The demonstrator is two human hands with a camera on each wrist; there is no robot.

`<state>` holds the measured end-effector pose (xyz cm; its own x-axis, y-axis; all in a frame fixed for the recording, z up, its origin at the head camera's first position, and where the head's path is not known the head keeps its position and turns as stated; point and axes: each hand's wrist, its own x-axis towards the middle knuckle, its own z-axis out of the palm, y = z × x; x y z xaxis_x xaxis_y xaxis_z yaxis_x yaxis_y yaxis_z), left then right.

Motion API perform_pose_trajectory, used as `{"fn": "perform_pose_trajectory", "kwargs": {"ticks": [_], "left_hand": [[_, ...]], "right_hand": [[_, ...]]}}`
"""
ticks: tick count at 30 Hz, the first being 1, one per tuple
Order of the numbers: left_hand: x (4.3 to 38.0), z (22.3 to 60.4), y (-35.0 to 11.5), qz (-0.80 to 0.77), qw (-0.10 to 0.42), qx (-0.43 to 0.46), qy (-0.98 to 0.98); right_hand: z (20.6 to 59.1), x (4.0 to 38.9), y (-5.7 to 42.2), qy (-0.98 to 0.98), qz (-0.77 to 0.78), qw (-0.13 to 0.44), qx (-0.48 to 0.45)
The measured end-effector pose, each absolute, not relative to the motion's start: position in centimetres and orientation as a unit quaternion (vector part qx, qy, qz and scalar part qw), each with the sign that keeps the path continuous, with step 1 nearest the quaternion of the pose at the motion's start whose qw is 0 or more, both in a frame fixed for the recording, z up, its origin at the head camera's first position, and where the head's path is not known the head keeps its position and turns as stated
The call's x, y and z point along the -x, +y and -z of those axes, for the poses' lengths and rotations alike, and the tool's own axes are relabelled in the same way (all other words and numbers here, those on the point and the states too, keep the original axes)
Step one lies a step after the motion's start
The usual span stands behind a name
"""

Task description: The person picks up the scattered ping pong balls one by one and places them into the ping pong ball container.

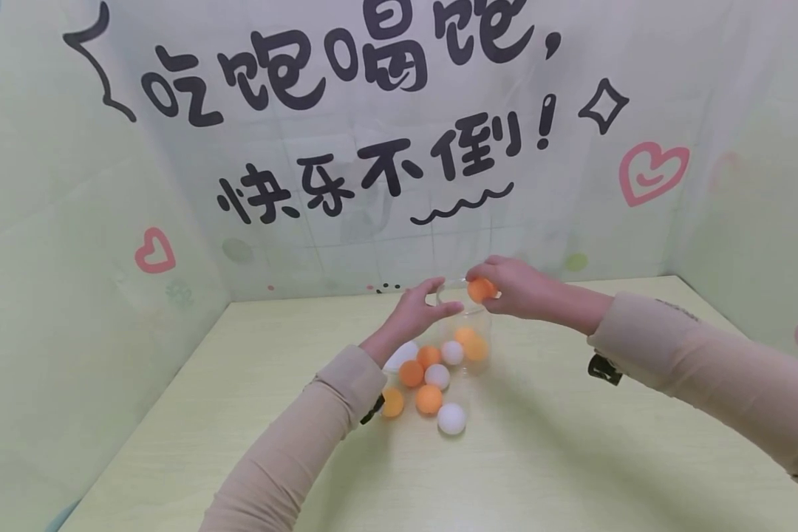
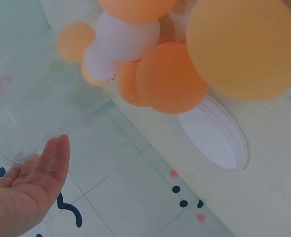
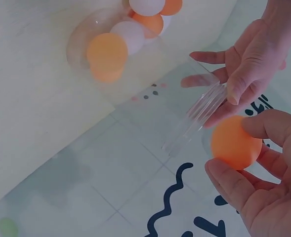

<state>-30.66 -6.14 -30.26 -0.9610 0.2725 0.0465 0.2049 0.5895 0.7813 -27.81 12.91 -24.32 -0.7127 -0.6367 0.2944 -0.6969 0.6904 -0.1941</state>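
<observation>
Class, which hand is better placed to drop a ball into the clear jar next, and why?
Probably the right hand: it pinches an orange ball close to the mouth of the clear jar. The left hand holds no ball and seems to be steadying the jar near its rim.

Beige long sleeves, left sleeve (image 1: pixel 286 451) and right sleeve (image 1: pixel 705 377) both kinda wrinkly, little black fitting (image 1: pixel 604 369) poking out under each cuff (image 1: pixel 354 377). Left hand (image 1: pixel 414 312) and right hand (image 1: pixel 522 288) are bare.
</observation>
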Motion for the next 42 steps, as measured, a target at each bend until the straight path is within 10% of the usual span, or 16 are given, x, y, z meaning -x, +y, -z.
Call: {"fn": "perform_pose_trajectory", "kwargs": {"ticks": [42], "left_hand": [[30.8,30.5,-6.4,-0.436,0.049,-0.135,0.888]], "right_hand": [[25.7,30.6,12.2,-0.908,-0.120,0.059,-0.397]]}}
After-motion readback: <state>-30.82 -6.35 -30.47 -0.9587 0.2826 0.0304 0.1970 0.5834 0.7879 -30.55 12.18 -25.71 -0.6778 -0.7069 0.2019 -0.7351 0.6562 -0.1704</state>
